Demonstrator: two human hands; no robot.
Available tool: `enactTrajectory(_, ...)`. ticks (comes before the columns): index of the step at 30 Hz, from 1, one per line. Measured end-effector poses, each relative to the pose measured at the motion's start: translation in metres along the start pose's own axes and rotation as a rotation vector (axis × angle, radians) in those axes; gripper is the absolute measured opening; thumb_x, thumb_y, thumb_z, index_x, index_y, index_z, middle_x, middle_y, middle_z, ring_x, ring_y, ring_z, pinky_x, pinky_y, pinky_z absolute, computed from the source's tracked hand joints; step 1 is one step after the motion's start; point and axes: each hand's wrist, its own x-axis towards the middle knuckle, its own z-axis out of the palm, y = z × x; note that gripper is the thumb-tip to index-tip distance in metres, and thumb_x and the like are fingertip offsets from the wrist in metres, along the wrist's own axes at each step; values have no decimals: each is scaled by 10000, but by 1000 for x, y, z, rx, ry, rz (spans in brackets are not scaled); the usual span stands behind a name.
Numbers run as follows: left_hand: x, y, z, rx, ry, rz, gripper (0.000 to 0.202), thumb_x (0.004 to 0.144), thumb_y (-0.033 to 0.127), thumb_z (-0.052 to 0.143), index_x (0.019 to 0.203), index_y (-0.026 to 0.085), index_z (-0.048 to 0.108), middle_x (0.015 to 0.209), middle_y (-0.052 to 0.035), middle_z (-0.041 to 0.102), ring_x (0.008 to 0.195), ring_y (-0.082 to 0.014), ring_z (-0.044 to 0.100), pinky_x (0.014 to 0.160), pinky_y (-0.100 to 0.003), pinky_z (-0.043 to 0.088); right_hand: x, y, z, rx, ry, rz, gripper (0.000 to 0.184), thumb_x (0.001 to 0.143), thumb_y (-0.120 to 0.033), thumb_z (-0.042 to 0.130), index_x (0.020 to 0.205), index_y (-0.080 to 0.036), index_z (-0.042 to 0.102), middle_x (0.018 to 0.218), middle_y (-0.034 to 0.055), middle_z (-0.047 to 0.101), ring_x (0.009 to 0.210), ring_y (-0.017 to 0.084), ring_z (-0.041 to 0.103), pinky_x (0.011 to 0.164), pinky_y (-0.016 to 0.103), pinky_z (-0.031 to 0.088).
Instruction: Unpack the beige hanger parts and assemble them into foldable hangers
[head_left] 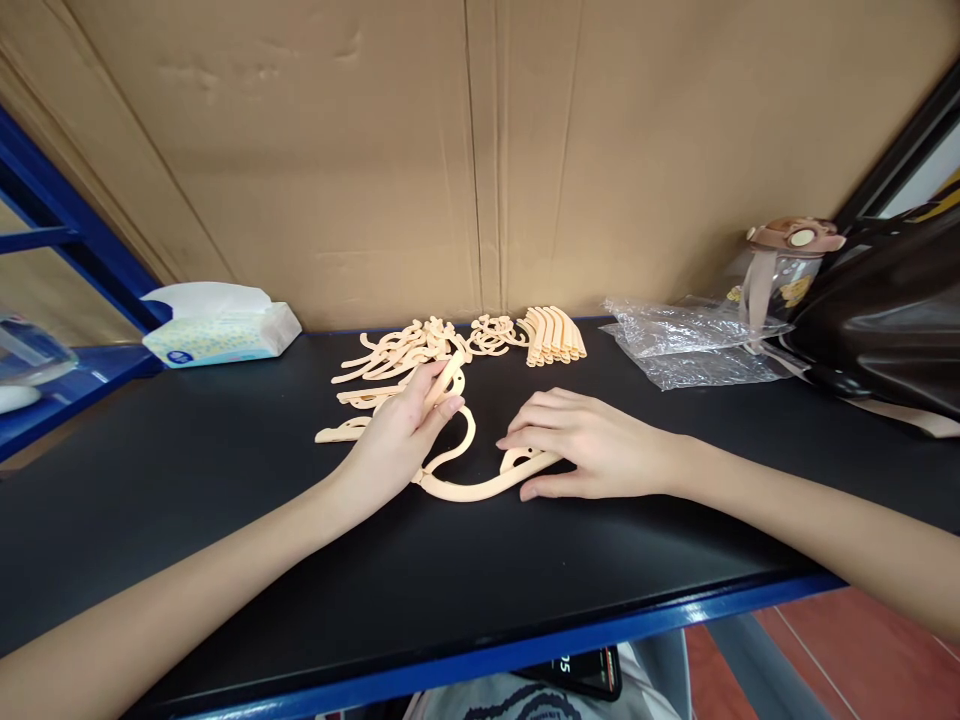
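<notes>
A beige plastic folding clothes hanger point(476, 492) lies low over the black table, with a curved hook point(469, 432) rising from its joint. My left hand point(409, 425) is closed around one arm of it, thumb on top, and that arm points up and away. My right hand point(581, 440) grips the other arm near its end, fingers over it and thumb below. The palm hides this arm's tip. Just beyond my left hand lie loose hanger arms point(367, 396), and another arm piece point(341, 431) is partly covered by the hand.
At the back are a heap of beige hanger parts point(405, 348), small curved hooks point(491, 335) and stacked curved arms point(553, 335). A tissue pack point(225, 330) sits back left. Clear plastic bags point(690, 345), a bottle point(795, 260) and a dark bag point(885, 310) occupy the right.
</notes>
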Motion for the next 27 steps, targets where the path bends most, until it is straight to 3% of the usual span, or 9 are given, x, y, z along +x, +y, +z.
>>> enactTrajectory(4,-2,5,-1,53,-25,3,471,918,465,404,1308,201,407,911,-36,608,862,-221,581,737,-334,436,0,1,-1,-30,10,24,276,897,-356,530,1066,-158,623,1039,74,620,952,180,524,867,337,417)
enactTrajectory(9,-4,4,2,92,-94,26,474,912,502,405,1308,242,434,756,9,599,717,-196,580,628,-293,409,-1,5,-1,-59,15,56,320,905,-356,515,1136,-158,610,1036,80,609,925,185,513,856,343,410)
enactTrajectory(14,-5,4,3,107,-163,36,479,928,483,370,1346,255,425,804,5,638,768,-200,598,669,-297,418,-3,9,0,-47,8,65,325,917,-376,499,1140,-167,610,1022,76,605,913,182,508,844,341,412)
enactTrajectory(17,-6,7,2,182,-203,63,494,941,474,336,1385,266,403,729,16,622,691,-188,590,630,-280,401,-3,10,1,-49,1,69,335,934,-379,465,1157,-166,597,1017,76,601,914,187,499,843,346,411)
enactTrajectory(27,-4,3,0,266,-162,236,409,920,459,407,1234,273,591,658,26,572,573,-131,514,530,-232,344,-4,14,-1,19,-52,124,306,940,-359,452,1150,-193,602,1007,61,570,915,184,491,852,342,421)
